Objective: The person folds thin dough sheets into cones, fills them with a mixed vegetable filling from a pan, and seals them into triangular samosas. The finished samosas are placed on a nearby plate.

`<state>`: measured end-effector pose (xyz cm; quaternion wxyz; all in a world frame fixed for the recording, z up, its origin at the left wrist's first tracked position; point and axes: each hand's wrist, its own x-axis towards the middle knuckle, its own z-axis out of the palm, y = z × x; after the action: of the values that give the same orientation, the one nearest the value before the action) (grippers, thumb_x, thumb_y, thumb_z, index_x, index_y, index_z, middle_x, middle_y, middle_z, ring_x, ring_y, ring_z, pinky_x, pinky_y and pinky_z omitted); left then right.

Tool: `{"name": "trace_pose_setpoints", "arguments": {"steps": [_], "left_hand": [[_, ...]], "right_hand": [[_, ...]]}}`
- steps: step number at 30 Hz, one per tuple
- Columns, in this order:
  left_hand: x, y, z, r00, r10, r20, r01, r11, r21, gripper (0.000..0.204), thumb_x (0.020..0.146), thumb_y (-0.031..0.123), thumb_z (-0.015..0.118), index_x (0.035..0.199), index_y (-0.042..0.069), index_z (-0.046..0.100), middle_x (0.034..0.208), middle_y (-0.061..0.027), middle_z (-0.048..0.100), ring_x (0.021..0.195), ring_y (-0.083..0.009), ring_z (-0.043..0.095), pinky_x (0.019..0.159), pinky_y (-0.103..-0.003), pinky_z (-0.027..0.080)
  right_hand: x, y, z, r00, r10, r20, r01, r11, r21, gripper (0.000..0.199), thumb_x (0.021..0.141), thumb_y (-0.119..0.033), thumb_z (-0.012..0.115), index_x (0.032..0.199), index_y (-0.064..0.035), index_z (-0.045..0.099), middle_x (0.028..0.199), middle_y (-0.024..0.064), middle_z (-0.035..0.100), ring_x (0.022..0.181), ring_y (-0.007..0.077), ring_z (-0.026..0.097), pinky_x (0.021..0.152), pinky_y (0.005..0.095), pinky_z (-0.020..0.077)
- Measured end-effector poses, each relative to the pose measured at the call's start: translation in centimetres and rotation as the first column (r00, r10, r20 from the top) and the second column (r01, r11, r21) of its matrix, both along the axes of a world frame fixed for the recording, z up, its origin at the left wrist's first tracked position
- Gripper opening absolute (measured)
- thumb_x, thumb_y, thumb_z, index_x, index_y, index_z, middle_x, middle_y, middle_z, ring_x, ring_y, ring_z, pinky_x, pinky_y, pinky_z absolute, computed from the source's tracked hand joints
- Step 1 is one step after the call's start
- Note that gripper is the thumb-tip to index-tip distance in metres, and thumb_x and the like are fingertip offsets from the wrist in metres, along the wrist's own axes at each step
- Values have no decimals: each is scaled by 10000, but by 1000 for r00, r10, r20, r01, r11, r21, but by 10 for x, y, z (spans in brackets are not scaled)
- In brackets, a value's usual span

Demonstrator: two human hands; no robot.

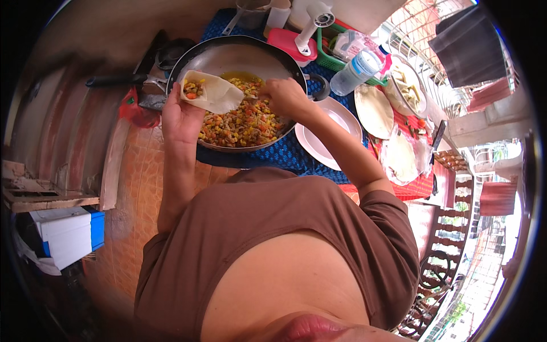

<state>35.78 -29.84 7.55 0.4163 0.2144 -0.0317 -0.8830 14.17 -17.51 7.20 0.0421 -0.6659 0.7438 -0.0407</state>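
My left hand (pixel 181 122) holds a pale, thin wrapper (pixel 219 97) curled into a pocket over the left side of a large wide pan (pixel 228 52). A little of the chopped filling sits inside the wrapper's left end. The pan holds a mound of cooked filling (pixel 242 124) in yellow, orange and brown bits, with oily liquid at its far side. Over the pan's right part, my right hand (pixel 285 98) is closed with its fingers bent down toward the filling. Whatever it grips is mostly hidden by the fingers.
Right of the pan lies a pale plate (pixel 303 135), with a round flat wrapper (pixel 373 111) and plastic-wrapped sheets (pixel 399 158) beyond. Farther back stand a water bottle (pixel 356 73), a bowl of pale pieces (pixel 420 100), a green basket (pixel 326 56) and a small white fan (pixel 311 35).
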Motion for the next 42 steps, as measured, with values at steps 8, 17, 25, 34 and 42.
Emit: {"name": "trace_pose_setpoints", "arguments": {"steps": [8,17,25,34,42], "left_hand": [[0,1,-10,997,36,-67,-32,998,48,461,1029,294,257,1324,-32,394,1339,-236,461,1268,-349,434,1104,-516,294],[-26,4,-15,994,65,86,-69,996,50,458,1027,292,231,1291,-41,401,1333,-232,462,1259,-348,434,1106,-511,284],[-47,33,-17,993,-100,62,95,992,78,433,1028,288,251,1252,-27,447,1314,-199,489,1242,-315,454,1099,-480,311],[-40,44,-9,984,-180,-11,180,979,95,447,1033,280,234,1324,-16,399,1349,-183,464,1267,-289,433,1120,-453,282],[-36,45,1,974,-214,-77,222,968,116,436,1018,302,351,1325,1,425,1354,-170,473,1274,-280,431,1115,-446,288]], "right_hand": [[-15,25,24,888,-62,455,30,996,79,233,788,-94,619,990,-132,729,909,93,700,845,245,655,771,352,499],[-41,34,64,713,-57,698,10,997,72,253,799,4,578,1020,-16,699,800,31,658,720,88,559,677,246,457],[-12,19,96,835,-27,550,59,997,-40,278,803,-16,574,1046,-65,700,862,87,691,785,135,625,735,285,496],[49,30,76,942,189,-279,-314,792,-524,281,714,-110,619,989,-132,670,892,29,552,882,189,555,797,336,381],[31,45,85,972,160,-172,-230,796,-560,336,694,-75,639,1013,-163,695,909,27,553,889,189,548,801,340,377]]}}
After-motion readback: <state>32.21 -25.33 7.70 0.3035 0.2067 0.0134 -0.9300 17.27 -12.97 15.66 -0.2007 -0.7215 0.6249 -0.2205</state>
